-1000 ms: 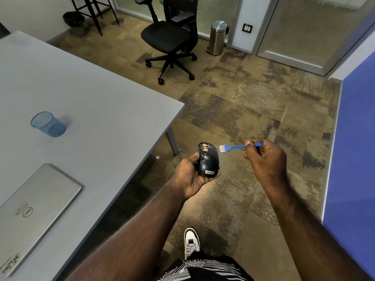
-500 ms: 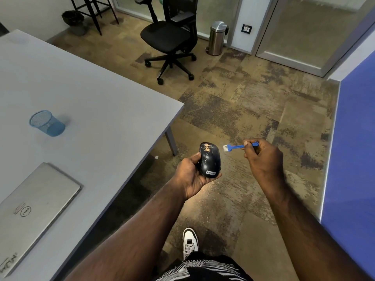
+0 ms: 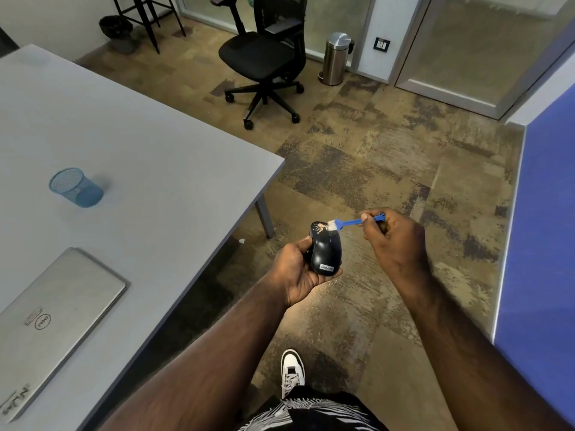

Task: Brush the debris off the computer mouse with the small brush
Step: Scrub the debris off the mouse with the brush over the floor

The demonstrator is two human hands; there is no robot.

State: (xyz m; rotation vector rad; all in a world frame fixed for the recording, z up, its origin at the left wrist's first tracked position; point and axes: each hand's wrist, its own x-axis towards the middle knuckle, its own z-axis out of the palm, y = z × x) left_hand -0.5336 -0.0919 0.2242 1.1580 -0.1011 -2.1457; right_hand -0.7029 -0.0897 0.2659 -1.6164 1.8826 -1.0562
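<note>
A black computer mouse (image 3: 325, 250) with a white label near its rear lies in my left hand (image 3: 294, 270), held over the carpet beside the table corner. Pale crumbs of debris (image 3: 319, 227) cover its far end. My right hand (image 3: 393, 237) pinches the handle of a small blue brush (image 3: 351, 222). The brush's white bristles touch the mouse's far right edge, right beside the debris.
A grey table (image 3: 140, 157) fills the left, carrying a blue mesh cup (image 3: 75, 187) and a closed silver laptop (image 3: 53, 318). A black office chair (image 3: 264, 57) and a steel bin (image 3: 336, 59) stand beyond. A blue partition (image 3: 544, 244) lines the right. My white shoe (image 3: 292, 370) is below.
My right hand has brought the brush leftward from a gap beside the mouse until its bristles touch the far end. The mouse stays held in my left hand.
</note>
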